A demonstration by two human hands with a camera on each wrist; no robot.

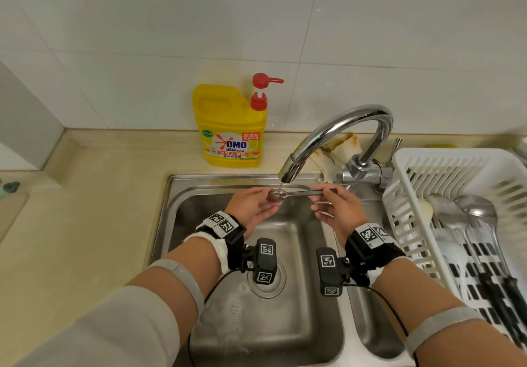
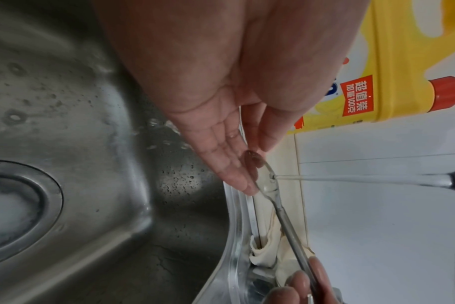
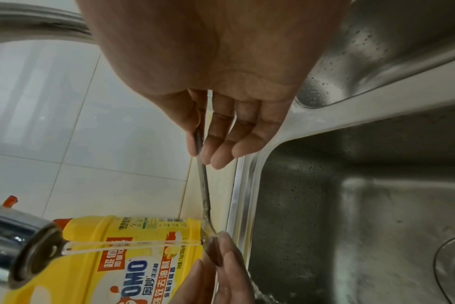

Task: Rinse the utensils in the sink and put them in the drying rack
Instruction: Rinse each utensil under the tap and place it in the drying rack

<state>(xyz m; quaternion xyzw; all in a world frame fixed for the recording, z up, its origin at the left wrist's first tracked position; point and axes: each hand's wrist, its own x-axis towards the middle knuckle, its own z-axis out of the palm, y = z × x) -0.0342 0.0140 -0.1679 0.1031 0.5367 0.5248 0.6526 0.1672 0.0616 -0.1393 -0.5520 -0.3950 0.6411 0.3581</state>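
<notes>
A metal spoon lies level under the tap, and a thin stream of water falls onto its bowl. My right hand pinches the handle between thumb and fingers. My left hand has straight fingers lying against the underside of the bowl, and its thumb sits close to the bowl's tip. Both hands are over the back of the left basin of the steel sink.
A white drying rack at the right holds ladles and dark-handled utensils. A yellow detergent bottle stands behind the sink. A stained cloth lies behind the tap. Suds sit near the drain. A second basin lies to the right.
</notes>
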